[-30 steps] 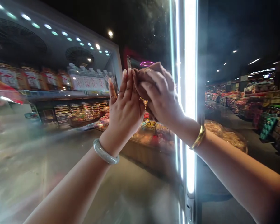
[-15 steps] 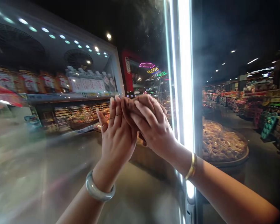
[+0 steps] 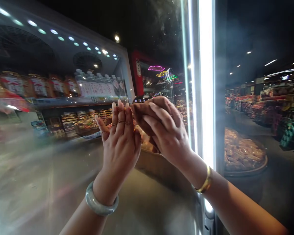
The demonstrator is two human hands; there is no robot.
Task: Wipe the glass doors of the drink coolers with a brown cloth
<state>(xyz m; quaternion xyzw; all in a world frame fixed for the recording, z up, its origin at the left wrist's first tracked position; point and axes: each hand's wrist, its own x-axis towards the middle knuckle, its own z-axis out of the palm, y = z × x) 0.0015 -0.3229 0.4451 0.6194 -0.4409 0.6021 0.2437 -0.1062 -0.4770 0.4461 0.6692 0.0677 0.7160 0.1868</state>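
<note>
My left hand (image 3: 120,143) lies flat against the glass door (image 3: 51,169) of a chilled cabinet, fingers stretched up and held together, nothing in it. It wears a pale jade bangle (image 3: 100,204). Right beside it, touching its fingertips, my right hand (image 3: 169,137) presses a brown cloth (image 3: 139,119) onto the same glass, fingers laid over the cloth. A gold bangle (image 3: 205,182) sits on that wrist. Most of the cloth is hidden under the hand.
A bright vertical light strip (image 3: 205,81) runs along the door's edge just right of my hands. Behind the glass stand white-labelled bottles (image 3: 93,86) and red-labelled jars (image 3: 39,86) on a shelf. To the right are a round goods display (image 3: 242,153) and store aisles (image 3: 271,107).
Both hands have slid down the glass together, the right still pressing the cloth. In the last half second they shifted slightly to the right.
</note>
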